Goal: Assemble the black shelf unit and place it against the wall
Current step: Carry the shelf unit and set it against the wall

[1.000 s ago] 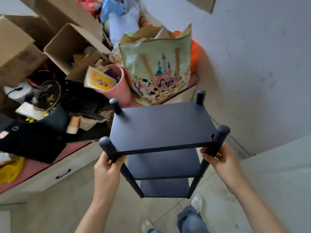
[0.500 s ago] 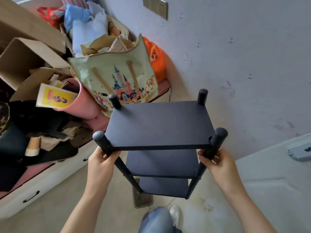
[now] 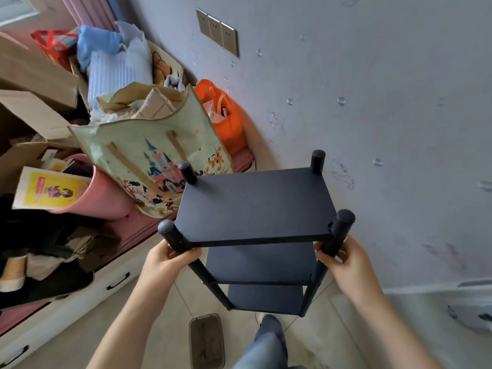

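Gripping black shelf unit [image 3: 253,206] by its two front posts just under the top board, with left hand [image 3: 166,262] curled round the left post and right hand [image 3: 346,265] curled round the right. Held upright near the wall [image 3: 372,102], cartoon tote bag [image 3: 149,161] just behind its rear-left post.

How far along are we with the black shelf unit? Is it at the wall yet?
Assembly looks done: the black shelf unit has three shelves on four posts. In hand: the left hand and right hand grip its two near posts. Left: setting it down against the wall.
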A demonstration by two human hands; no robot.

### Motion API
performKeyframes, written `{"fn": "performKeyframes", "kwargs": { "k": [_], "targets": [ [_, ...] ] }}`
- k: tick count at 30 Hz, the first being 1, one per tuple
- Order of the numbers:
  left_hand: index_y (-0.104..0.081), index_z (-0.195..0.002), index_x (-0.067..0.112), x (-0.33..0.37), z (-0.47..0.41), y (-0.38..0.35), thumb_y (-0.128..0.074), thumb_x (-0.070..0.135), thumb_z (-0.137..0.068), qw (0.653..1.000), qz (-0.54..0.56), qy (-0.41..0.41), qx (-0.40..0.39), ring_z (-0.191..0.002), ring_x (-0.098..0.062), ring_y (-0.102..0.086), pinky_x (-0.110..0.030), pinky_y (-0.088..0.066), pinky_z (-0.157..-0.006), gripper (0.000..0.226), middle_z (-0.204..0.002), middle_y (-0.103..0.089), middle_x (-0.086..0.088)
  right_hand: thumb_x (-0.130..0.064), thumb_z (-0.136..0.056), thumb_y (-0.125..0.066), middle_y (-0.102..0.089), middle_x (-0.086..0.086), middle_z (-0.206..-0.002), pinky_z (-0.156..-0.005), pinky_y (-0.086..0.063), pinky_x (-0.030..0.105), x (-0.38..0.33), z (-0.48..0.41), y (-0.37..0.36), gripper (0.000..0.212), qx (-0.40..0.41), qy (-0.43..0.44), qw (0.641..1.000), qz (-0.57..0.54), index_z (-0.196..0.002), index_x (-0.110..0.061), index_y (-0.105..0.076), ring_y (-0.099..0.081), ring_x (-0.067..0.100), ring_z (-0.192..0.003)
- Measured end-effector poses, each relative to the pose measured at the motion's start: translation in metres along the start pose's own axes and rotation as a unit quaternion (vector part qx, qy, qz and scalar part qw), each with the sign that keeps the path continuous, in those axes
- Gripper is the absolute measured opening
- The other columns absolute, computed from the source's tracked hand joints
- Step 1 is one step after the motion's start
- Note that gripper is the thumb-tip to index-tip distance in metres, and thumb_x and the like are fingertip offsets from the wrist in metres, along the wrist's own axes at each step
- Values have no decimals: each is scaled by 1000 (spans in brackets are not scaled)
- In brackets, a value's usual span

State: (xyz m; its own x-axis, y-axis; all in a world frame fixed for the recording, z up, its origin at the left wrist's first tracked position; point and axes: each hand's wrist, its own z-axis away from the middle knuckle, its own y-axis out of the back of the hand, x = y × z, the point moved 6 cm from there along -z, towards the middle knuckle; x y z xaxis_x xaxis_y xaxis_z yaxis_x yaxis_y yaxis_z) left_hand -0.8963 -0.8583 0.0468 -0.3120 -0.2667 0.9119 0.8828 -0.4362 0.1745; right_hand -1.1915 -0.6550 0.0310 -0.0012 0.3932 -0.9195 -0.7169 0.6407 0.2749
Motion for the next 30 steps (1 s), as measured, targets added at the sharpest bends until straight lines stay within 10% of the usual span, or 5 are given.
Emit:
{"fn": "performKeyframes", "kwargs": {
  "k": [9,15,23,30],
  "targets": [
    [-68,-110,31,12,-62,-53,-74,71,-67,989,118,91,-16,-111,-5,-66,-38,-42,-103,59,-110,-75,19,17,-83,-65,-70,-10,-84,-64,-44,1,3,-78,22,28,10,-50,998,24,-95,-9,-63,-65,-13,-73],
    [-53,-142,26,13,-96,-87,-44,82,-66,982,124,143,0,-129,-12,-54,-41,-34,-114,94,-133,-64,8,12,-84,-65,-68,-8,-82,-55,-42,5,11,-134,26,32,-3,-89,994,62,-84,-20,-61,-63,6,-79],
    [-53,-141,24,-17,-152,-112,-40,54,-100,967,148,201,45,-136,-18,-48,-46,-27,-120,53,-141,-59,2,2,-89,-64,-66,10,-87,-60,-44,19,35,-209,-1,7,-95,-149,982,72,-95,1,-61,-62,22,-83],
    [-40,-151,29,-82,-227,-111,-43,73,-85,953,114,276,46,-148,-17,-32,-50,-19,-123,79,-155,-43,8,-53,-86,-67,-49,38,-121,-107,-37,59,77,-262,-56,79,-159,-186,970,-10,-112,18,-44,-49,49,-116]
  ]
}}
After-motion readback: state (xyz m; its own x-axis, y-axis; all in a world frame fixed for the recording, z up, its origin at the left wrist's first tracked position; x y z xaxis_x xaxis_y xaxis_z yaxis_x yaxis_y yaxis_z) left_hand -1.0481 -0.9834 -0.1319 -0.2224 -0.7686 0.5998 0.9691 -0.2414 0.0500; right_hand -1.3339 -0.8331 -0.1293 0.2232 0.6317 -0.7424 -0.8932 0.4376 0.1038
